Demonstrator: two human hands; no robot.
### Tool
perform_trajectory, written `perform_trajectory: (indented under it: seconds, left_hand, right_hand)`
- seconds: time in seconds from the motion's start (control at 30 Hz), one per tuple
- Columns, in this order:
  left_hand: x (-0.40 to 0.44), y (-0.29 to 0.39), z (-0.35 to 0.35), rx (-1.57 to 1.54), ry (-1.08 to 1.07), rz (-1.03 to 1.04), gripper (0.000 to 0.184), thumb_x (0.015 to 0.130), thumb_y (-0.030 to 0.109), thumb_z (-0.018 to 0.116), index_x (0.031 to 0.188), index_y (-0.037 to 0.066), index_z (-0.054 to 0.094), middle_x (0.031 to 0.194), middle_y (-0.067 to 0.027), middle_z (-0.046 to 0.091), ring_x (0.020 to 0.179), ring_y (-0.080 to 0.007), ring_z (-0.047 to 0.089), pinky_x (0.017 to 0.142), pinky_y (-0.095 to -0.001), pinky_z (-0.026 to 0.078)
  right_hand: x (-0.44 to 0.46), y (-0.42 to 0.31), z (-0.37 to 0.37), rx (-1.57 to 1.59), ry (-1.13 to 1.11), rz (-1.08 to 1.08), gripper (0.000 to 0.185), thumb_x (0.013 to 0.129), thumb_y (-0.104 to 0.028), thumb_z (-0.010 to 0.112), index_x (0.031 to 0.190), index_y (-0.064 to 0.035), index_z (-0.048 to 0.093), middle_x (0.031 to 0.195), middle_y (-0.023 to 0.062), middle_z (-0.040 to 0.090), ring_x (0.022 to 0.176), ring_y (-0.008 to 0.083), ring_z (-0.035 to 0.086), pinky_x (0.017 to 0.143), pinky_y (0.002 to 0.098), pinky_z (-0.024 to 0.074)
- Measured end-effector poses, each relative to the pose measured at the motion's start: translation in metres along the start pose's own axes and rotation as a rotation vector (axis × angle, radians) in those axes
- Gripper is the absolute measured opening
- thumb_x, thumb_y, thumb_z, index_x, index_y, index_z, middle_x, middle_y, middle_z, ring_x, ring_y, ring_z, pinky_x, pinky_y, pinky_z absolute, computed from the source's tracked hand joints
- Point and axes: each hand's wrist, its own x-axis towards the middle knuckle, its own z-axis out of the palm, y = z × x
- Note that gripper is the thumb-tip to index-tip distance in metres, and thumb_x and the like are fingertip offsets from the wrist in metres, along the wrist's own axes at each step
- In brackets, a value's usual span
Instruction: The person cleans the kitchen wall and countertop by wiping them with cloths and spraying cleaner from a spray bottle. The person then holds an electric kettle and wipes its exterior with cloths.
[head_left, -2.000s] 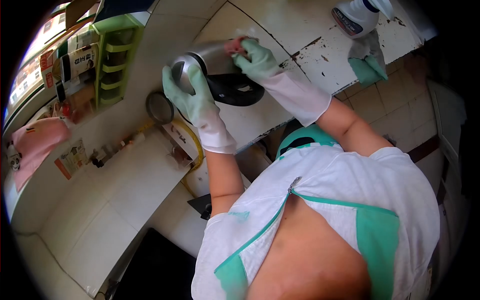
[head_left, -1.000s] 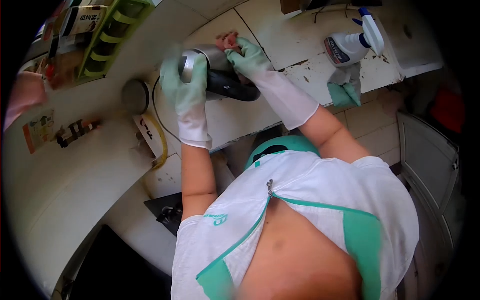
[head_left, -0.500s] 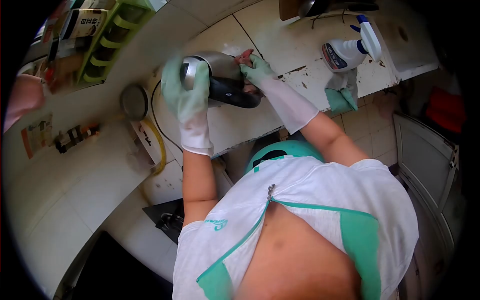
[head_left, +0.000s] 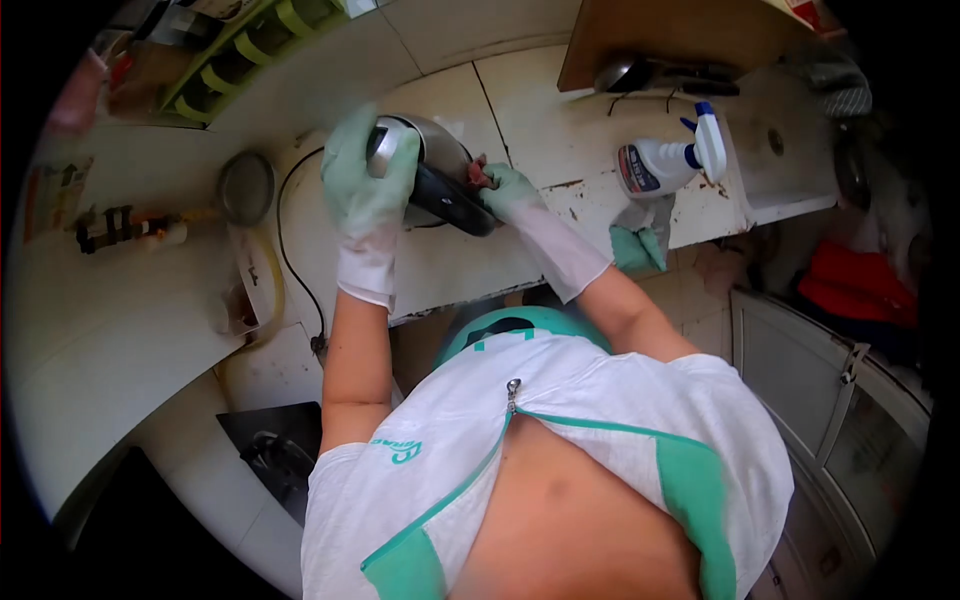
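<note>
A silver electric kettle (head_left: 436,148) with a black handle (head_left: 450,200) is tilted over the white counter (head_left: 350,262). My left hand (head_left: 368,180), in a pale green and white rubber glove, is wrapped round the kettle's lid end. My right hand (head_left: 510,192), gloved the same way, pinches a reddish cloth (head_left: 480,172) against the kettle's side near its base. Part of the cloth is hidden by the fingers and the handle. Right of my right hand stands a white spray bottle (head_left: 655,166) with a blue and white trigger head. A grey and green cloth (head_left: 640,232) lies beside it at the counter's edge.
A black cord (head_left: 290,256) curves along the counter's left part. Near it are a round sieve-like object (head_left: 245,188) and a yellow hose (head_left: 272,290). A green rack (head_left: 257,48) is at the upper left. A wooden board (head_left: 660,35) stands at the back, and a cabinet door (head_left: 790,365) is at the right.
The view has shifted to the right, showing more of the board and cabinet. The kettle is tilted more steeply, and my right hand has moved the reddish cloth down along it toward the handle side.
</note>
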Motion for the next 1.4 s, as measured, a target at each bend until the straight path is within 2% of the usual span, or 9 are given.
perform_trajectory:
  seconds: [0.1,0.2,0.4,0.53,0.73,0.87,0.97,1.07,1.4]
  left_hand:
    - [0.003,-0.006,0.003,0.001,0.058,0.052,0.047,0.077,0.019,0.077,0.115,-0.004,0.063,0.115,-0.0206,0.064,0.106,-0.0335,0.060,0.096,-0.0396,0.046]
    - [0.001,-0.003,0.003,-0.017,0.084,0.058,0.047,0.075,0.020,0.078,0.112,-0.005,0.064,0.112,-0.0209,0.065,0.105,-0.0356,0.061,0.095,-0.0408,0.047]
    - [0.001,-0.007,0.004,0.027,0.124,0.104,0.048,0.073,0.020,0.079,0.111,-0.005,0.064,0.111,-0.0209,0.065,0.104,-0.0358,0.060,0.093,-0.0403,0.047]
    - [0.001,-0.002,0.000,0.053,0.081,0.066,0.046,0.078,0.019,0.077,0.115,-0.003,0.064,0.115,-0.0203,0.065,0.108,-0.0329,0.061,0.097,-0.0386,0.046]
    - [0.002,-0.007,0.004,0.026,0.134,0.107,0.046,0.074,0.020,0.078,0.109,-0.006,0.064,0.110,-0.0216,0.065,0.104,-0.0370,0.061,0.094,-0.0415,0.047]
    - [0.001,-0.008,0.006,-0.034,0.144,0.097,0.046,0.073,0.019,0.077,0.109,-0.006,0.064,0.109,-0.0218,0.065,0.102,-0.0373,0.061,0.093,-0.0413,0.047]
    - [0.003,0.000,0.001,-0.035,0.116,0.064,0.045,0.074,0.018,0.077,0.109,-0.007,0.064,0.109,-0.0220,0.065,0.101,-0.0375,0.061,0.093,-0.0413,0.047]
    - [0.001,-0.008,0.005,-0.027,0.146,0.118,0.044,0.074,0.017,0.077,0.109,-0.007,0.064,0.108,-0.0221,0.066,0.100,-0.0375,0.062,0.092,-0.0413,0.047]
    - [0.002,-0.015,-0.004,-0.182,0.102,0.056,0.043,0.078,0.017,0.075,0.113,-0.005,0.064,0.112,-0.0190,0.065,0.104,-0.0311,0.062,0.090,-0.0383,0.049]
  right_hand:
    - [0.007,-0.014,0.005,0.412,0.139,-0.511,0.007,0.087,-0.006,0.062,0.094,-0.0047,0.060,0.083,0.0006,0.060,0.067,0.0096,0.056,0.061,0.0275,0.0472]
    - [-0.004,-0.066,0.002,0.660,-0.049,-0.602,0.012,0.087,-0.006,0.062,0.099,-0.0047,0.058,0.084,0.0007,0.061,0.073,0.0097,0.058,0.068,0.0271,0.0489]
    - [0.005,-0.043,0.010,0.218,0.263,-0.625,0.015,0.089,-0.002,0.054,0.104,-0.0050,0.055,0.083,0.0015,0.058,0.083,0.0111,0.057,0.077,0.0250,0.0450]
    - [0.018,-0.029,0.010,0.362,0.124,-0.354,0.014,0.091,-0.003,0.056,0.104,-0.0041,0.054,0.093,0.0034,0.060,0.085,0.0114,0.057,0.079,0.0248,0.0457]
    - [-0.010,-0.078,0.018,0.410,0.116,-0.723,0.020,0.091,-0.004,0.059,0.110,-0.0039,0.055,0.093,0.0030,0.061,0.085,0.0098,0.058,0.074,0.0270,0.0488]
    - [0.024,-0.025,0.011,0.020,0.295,-0.478,0.020,0.091,-0.007,0.059,0.110,-0.0035,0.056,0.094,0.0033,0.060,0.088,0.0097,0.058,0.079,0.0258,0.0478]
    - [0.026,-0.018,0.006,0.067,0.177,-0.265,0.015,0.096,-0.011,0.055,0.109,-0.0056,0.060,0.092,0.0004,0.063,0.081,0.0083,0.059,0.071,0.0227,0.0467]
    - [-0.018,-0.077,-0.001,0.625,-0.078,-0.483,0.011,0.094,-0.005,0.054,0.105,-0.0062,0.057,0.090,0.0010,0.058,0.083,0.0067,0.053,0.072,0.0231,0.0440]
    - [-0.005,-0.036,0.003,0.369,0.090,-0.361,0.017,0.094,-0.006,0.055,0.111,-0.0051,0.055,0.088,0.0010,0.060,0.071,0.0102,0.057,0.063,0.0271,0.0469]
